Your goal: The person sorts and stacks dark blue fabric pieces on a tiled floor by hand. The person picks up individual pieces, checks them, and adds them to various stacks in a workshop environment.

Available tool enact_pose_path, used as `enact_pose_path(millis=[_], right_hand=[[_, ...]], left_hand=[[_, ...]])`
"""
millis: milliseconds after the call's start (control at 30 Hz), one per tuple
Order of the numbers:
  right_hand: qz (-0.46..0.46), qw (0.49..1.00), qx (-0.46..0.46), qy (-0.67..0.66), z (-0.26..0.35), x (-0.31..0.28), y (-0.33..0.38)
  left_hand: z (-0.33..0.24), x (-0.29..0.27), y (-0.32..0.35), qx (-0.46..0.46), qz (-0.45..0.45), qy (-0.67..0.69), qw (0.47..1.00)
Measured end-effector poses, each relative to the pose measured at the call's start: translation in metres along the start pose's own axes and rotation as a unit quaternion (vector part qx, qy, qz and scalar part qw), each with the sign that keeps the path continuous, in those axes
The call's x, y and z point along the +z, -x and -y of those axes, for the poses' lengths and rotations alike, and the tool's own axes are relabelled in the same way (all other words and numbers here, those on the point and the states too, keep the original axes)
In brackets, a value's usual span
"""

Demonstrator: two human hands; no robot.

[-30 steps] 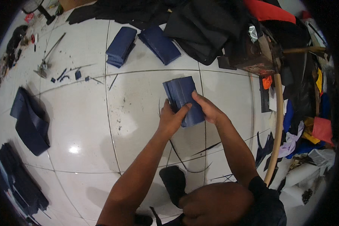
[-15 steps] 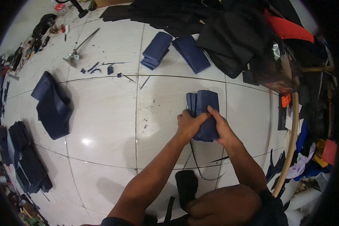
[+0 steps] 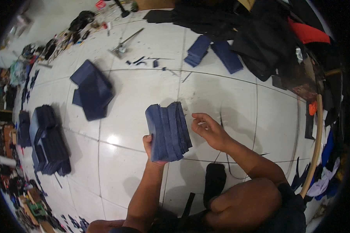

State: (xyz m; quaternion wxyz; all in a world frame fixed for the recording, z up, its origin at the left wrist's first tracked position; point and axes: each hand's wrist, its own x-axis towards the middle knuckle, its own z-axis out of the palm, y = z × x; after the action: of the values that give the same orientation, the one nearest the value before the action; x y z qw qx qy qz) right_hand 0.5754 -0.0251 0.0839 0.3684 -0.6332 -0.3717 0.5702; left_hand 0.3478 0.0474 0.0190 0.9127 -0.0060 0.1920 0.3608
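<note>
My left hand (image 3: 151, 149) grips a thick stack of dark blue denim pieces (image 3: 167, 131) from below and holds it up over the white tiled floor (image 3: 132, 93). Beside the stack's right edge, my right hand (image 3: 209, 131) hovers with its fingers loosely curled and apart, holding nothing. My knee (image 3: 247, 202) is bent at the lower right.
A loose pile of blue denim (image 3: 92, 90) lies to the left, a taller dark stack (image 3: 49, 141) farther left. Two blue folded stacks (image 3: 212, 52) and black cloth (image 3: 256, 35) lie at the top. Scraps and tools (image 3: 122, 46) are scattered at the upper left. A curved stick (image 3: 314, 147) lies right.
The denim stack has left the floor and now rests in my left hand, shifted left. My right hand has let go of it. The view has swung toward the left piles.
</note>
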Motion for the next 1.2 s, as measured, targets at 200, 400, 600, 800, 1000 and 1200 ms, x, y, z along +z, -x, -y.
enact_pose_path(millis=[200,400,600,800,1000,1200], right_hand=[[0.047,0.995,-0.05,0.072,0.01,0.041,0.001],[0.033,0.998,-0.047,0.039,0.02,0.077,0.004],[-0.065,0.972,-0.129,0.188,0.03,0.096,0.008],[-0.018,0.966,-0.198,0.166,0.047,0.103,0.015],[0.024,0.986,-0.079,0.147,0.036,0.109,0.002],[0.038,0.993,0.011,0.107,-0.002,0.102,-0.028]], left_hand=[[-0.01,-0.014,0.038,0.068,-0.02,0.07,0.995],[-0.017,-0.024,0.063,0.054,0.042,0.037,0.997],[-0.019,-0.035,0.079,0.056,0.018,0.026,0.998],[-0.019,-0.027,0.086,0.082,-0.004,-0.069,0.994],[-0.015,-0.043,0.084,0.071,-0.067,-0.21,0.973],[-0.001,-0.064,0.064,0.13,-0.132,-0.361,0.914]])
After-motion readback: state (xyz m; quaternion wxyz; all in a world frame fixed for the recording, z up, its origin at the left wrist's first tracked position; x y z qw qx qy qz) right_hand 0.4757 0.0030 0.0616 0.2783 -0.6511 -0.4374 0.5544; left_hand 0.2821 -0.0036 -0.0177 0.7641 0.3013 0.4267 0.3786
